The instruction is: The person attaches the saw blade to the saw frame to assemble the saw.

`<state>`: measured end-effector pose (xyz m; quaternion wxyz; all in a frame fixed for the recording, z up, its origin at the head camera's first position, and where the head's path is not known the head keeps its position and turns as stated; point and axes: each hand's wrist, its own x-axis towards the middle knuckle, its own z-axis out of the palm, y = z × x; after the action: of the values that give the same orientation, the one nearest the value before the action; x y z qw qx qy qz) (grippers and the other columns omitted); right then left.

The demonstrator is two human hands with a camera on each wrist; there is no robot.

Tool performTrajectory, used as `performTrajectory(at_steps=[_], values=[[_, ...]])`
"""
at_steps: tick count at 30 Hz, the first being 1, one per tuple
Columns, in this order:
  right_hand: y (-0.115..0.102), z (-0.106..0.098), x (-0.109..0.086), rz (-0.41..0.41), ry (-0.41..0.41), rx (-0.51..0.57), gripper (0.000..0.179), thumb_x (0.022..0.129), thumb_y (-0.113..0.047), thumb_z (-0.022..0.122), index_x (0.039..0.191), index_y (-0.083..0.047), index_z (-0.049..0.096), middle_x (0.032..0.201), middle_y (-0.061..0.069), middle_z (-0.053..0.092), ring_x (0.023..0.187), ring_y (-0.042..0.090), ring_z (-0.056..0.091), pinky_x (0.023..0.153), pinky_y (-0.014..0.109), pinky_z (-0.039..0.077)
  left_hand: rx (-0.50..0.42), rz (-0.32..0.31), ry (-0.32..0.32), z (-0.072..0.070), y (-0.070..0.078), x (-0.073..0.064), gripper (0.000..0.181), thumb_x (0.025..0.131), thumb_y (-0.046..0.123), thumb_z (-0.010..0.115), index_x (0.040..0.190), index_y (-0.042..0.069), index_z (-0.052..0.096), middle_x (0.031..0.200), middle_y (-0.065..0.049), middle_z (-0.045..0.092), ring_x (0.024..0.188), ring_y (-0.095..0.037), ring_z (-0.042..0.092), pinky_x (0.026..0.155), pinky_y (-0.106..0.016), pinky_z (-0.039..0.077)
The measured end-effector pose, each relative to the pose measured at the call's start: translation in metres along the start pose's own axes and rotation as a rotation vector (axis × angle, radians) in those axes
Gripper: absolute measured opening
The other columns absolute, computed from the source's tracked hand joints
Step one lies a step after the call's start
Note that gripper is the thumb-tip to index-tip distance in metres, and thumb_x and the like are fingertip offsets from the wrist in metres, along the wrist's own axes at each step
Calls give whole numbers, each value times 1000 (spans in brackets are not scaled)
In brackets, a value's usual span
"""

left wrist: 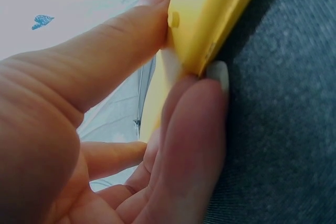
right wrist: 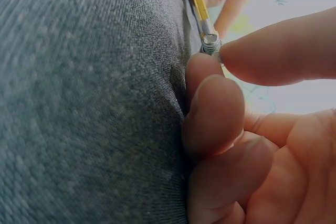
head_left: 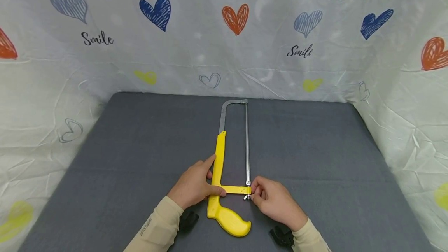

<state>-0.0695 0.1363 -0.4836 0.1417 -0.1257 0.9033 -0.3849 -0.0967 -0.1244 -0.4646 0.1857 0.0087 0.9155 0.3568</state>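
A hacksaw with a yellow handle and grey metal front bow lies on the dark cloth, its bow pointing away from me. My left hand holds the yellow frame from the left, thumb on the near crossbar; the left wrist view shows thumb and fingers on either side of the yellow body. The metal blade runs along the right side. At its near end, my right hand pinches the small wing nut. A threaded bolt end shows between thumb and fingers in the right wrist view.
Grey cloth covers the table. A white sheet printed with hearts hangs behind and at both sides. Black wrist straps show near both cuffs.
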Motion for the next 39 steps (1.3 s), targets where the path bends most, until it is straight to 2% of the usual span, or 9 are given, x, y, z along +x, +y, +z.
performTrajectory(at_steps=[6,20,24,27,29,39], values=[[1,0,0,-6,4,-22,11,92,-8,71,93,-18,67,66,-11,52,52,3,43,50,21,34,-2,-2,1,0,-1,0,119,71,36,103,169,14,38,99,-6,57,69,-20,57,61,-31,51],[1,1,-1,-13,9,-22,14,86,-10,74,90,-21,67,66,-13,54,52,2,45,51,21,36,6,-2,0,0,-2,-2,119,72,38,103,169,14,38,98,-5,57,73,-20,55,63,-31,49],[0,2,-1,42,3,31,14,87,-23,82,86,-21,68,66,-11,56,51,5,46,50,22,37,10,-1,-2,-1,-1,-1,119,73,38,102,170,14,38,98,-6,57,73,-20,55,63,-31,49],[-2,4,0,88,13,39,30,87,-41,89,80,-22,67,63,-10,55,50,7,45,49,23,34,15,-2,-4,-1,-1,0,119,73,38,102,170,14,37,99,-6,57,73,-20,55,63,-31,49],[-3,5,0,104,22,25,36,85,-47,91,78,-23,66,60,-9,53,50,9,43,48,23,32,15,-4,-5,-1,-1,0,120,72,38,102,170,15,37,99,-6,57,73,-20,56,63,-31,50],[-1,6,1,72,21,-5,31,88,-43,88,79,-24,65,61,-10,52,49,9,42,48,23,31,10,-13,-6,0,-2,2,120,73,37,102,170,15,36,100,-5,57,72,-20,57,63,-31,51]])
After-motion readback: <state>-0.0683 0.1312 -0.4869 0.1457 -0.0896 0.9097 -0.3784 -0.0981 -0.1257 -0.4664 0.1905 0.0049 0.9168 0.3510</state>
